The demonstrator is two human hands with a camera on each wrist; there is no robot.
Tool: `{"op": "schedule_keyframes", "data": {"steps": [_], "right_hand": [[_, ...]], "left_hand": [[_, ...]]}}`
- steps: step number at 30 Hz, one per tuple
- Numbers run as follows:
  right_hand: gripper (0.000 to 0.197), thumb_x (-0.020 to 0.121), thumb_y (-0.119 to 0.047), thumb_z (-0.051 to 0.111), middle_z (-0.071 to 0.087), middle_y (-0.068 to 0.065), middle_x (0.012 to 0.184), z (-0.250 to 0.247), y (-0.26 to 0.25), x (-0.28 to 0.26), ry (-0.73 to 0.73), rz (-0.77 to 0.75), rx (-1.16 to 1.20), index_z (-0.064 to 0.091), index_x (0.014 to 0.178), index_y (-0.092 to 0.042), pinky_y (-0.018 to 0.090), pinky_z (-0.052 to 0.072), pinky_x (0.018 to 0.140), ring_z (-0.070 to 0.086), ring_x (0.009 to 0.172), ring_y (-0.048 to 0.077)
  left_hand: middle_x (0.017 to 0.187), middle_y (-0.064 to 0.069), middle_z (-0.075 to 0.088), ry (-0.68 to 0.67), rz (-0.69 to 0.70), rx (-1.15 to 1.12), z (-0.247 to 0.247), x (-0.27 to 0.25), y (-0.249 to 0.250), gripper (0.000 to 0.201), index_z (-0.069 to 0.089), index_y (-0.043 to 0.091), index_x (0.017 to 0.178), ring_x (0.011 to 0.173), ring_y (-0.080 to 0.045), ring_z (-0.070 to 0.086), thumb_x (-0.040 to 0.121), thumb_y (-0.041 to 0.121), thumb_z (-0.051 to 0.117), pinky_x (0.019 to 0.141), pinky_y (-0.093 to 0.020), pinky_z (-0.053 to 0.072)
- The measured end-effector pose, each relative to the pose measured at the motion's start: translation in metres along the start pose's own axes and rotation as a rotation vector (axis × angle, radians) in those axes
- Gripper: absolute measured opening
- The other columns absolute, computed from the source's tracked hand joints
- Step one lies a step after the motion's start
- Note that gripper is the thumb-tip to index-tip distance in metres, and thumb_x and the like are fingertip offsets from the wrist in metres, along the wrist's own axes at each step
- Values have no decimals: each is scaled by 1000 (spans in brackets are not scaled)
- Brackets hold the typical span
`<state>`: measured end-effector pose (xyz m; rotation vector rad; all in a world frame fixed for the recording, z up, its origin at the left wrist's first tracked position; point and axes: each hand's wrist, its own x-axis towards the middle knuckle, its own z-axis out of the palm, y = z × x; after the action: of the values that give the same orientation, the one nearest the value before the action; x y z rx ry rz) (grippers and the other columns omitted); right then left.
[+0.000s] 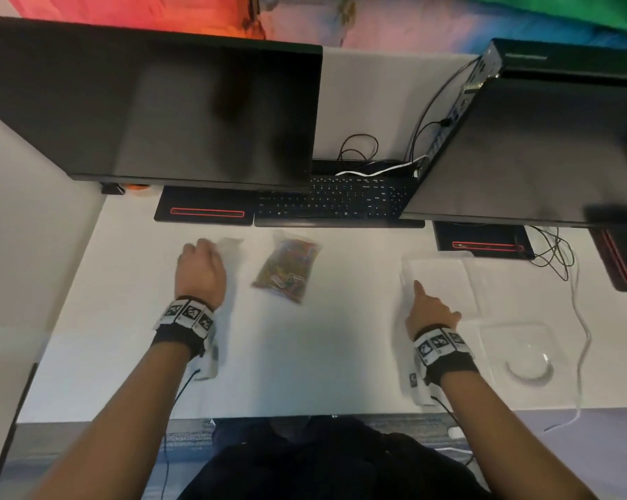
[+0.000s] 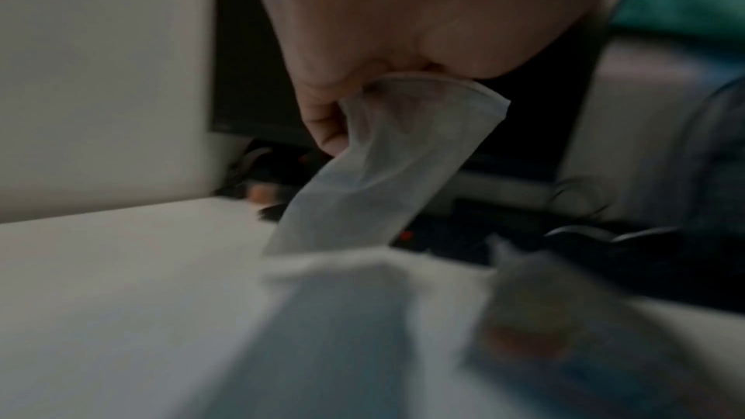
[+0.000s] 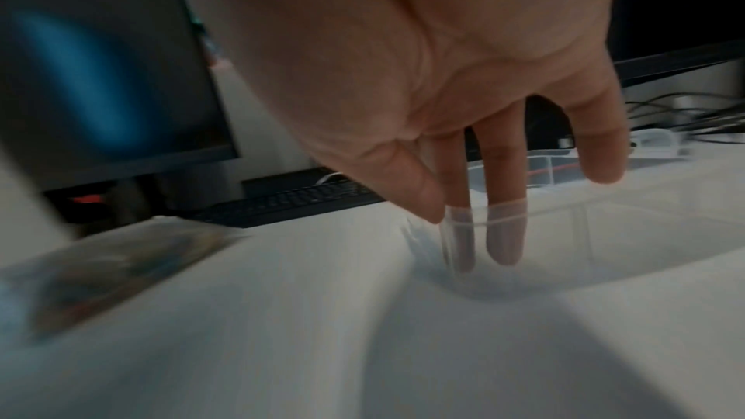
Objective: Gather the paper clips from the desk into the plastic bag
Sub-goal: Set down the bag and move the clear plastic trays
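Plastic bag pinched in left hand; right hand fingers extended downward.

desk – smooth matt white | plastic bag – thin, translucent | monitors – glossy black

White desk. Left hand fisted, knuckles up, gripping an empty clear bag that sticks out toward the monitors. Just right of it, apart, a second bag lies flat, packed with coloured paper clips. Right hand reaches forward, fingers extended to the near edge of a clear plastic box. Clear lid beside that wrist. Black keyboard behind, under two dark monitors. Loose cables far right.
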<state>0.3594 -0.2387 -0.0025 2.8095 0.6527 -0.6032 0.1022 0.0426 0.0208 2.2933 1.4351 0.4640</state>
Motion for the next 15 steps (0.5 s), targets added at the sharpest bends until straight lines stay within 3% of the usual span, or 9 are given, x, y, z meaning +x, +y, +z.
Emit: {"op": "schedule_keyframes", "data": {"steps": [2, 4, 5, 7, 9, 11, 13, 15], "right_hand": [[68, 92, -13, 42, 61, 11, 123, 2, -19, -11, -10, -125, 18, 14, 152, -27, 42, 42, 98, 59, 110, 29], [59, 93, -12, 41, 62, 14, 123, 0, -29, -15, -90, -235, 272, 29, 148, -26, 33, 46, 93, 61, 106, 30], [51, 93, -13, 42, 64, 13, 120, -2, -29, -15, -119, -281, 440, 41, 142, -26, 28, 48, 88, 63, 99, 27], [37, 92, -8, 46, 71, 8, 104, -10, -12, -11, -45, -305, 715, 64, 120, -25, 26, 52, 83, 64, 83, 21], [36, 87, 1, 49, 73, 4, 92, -17, 25, -2, 118, -219, 808, 72, 101, -22, 30, 53, 88, 67, 81, 21], [37, 83, 5, 51, 73, 5, 98, -20, 76, 5, 251, -54, 755, 72, 99, -21, 25, 49, 90, 67, 88, 23], [41, 81, 0, 58, 63, 12, 118, -15, 128, 8, 289, 168, 610, 66, 115, -20, 30, 46, 92, 60, 103, 30], [58, 79, -15, 67, 44, 18, 137, 0, 169, 8, 201, 401, 406, 49, 134, -21, 44, 42, 100, 45, 120, 39]], "left_hand": [[109, -22, 55, -24, 98, -101, -5, -5, 44, 40, 55, 4, 120, 100, -37, 53, 100, 35, 41, 90, -45, 44], [115, -12, 49, -130, 183, -171, -1, -12, 86, 52, 52, 14, 129, 102, -24, 48, 95, 52, 45, 91, -38, 45], [117, -9, 46, -188, 228, -182, 4, -17, 104, 52, 50, 17, 132, 102, -21, 47, 93, 51, 50, 91, -35, 45], [118, -9, 45, -261, 373, -119, 22, -28, 131, 46, 48, 17, 136, 101, -21, 47, 94, 33, 57, 95, -36, 46], [114, -9, 46, -344, 513, -34, 44, -41, 149, 41, 51, 16, 135, 95, -19, 46, 94, 18, 54, 95, -36, 47], [108, -12, 48, -427, 623, -62, 67, -53, 159, 36, 60, 13, 129, 93, -22, 48, 94, 12, 51, 90, -39, 49], [112, -14, 53, -502, 691, -90, 88, -63, 168, 35, 64, 11, 126, 99, -28, 53, 94, 11, 50, 91, -41, 50], [126, -10, 58, -603, 699, -47, 104, -69, 175, 37, 61, 15, 130, 112, -28, 55, 96, 12, 47, 100, -40, 47]]}}
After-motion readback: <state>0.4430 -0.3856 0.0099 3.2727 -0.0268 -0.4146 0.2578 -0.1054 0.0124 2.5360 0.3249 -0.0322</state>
